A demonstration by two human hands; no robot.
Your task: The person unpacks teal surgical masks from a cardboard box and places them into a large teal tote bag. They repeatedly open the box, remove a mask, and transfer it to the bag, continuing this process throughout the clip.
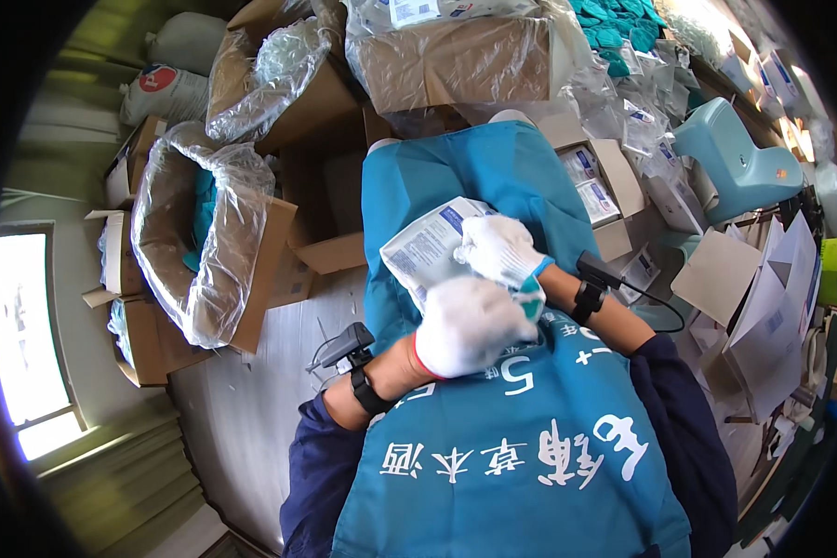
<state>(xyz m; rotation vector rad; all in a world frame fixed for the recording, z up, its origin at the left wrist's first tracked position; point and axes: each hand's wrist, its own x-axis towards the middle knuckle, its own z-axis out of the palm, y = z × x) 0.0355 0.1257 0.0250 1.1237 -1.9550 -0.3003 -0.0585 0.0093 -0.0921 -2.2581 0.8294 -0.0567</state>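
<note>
A flat white packet with blue print (428,244) lies tilted on the teal apron (530,409) over my lap. My right hand (500,249), in a white knit glove, is closed over the packet's right edge. Just below it is my left hand (470,325), also gloved in white and somewhat blurred. Its fingers look curled in, and a small pale teal piece (532,302) shows beside them. What that piece is, I cannot make out. Part of the packet's lower edge is hidden behind my left hand.
Left of me stands a plastic-lined carton (256,270) with teal items inside. A large carton (451,65) is ahead. An open box of packets (614,219) sits right of my knees, near a light blue plastic chair (730,158) and opened white cartons (763,325).
</note>
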